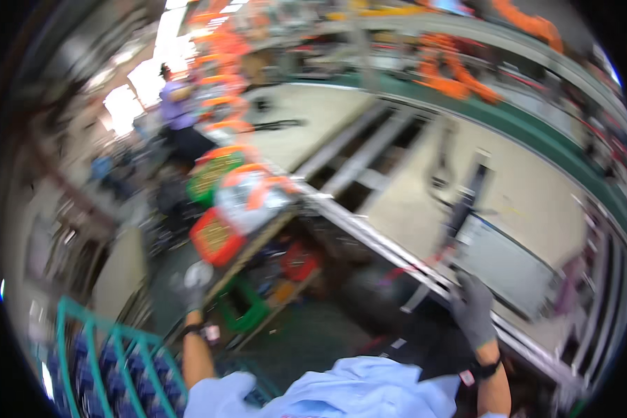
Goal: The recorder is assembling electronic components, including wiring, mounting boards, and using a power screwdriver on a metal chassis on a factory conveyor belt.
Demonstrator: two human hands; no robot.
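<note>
My right hand (pixel 472 310), in a grey glove with a dark band at the wrist, is at the near metal rail of the workbench (pixel 390 240). Its fingers look stretched out, beside the edge of a flat grey panel (pixel 505 261) on the bench. Beyond that panel lies a dark elongated part (pixel 467 191) with thin wires. My left hand (pixel 194 282), also gloved, hangs low at the left, below a red bin (pixel 216 238). A pale patch shows at its fingers, but motion blur hides whether it holds anything.
A green bin (pixel 216 174) of small yellowish parts and a clear bag (pixel 254 198) stand by the red bin. Below is an empty-looking green crate (pixel 242 306). A teal rack (pixel 108 352) is at lower left. Another person (pixel 177 108) stands farther off.
</note>
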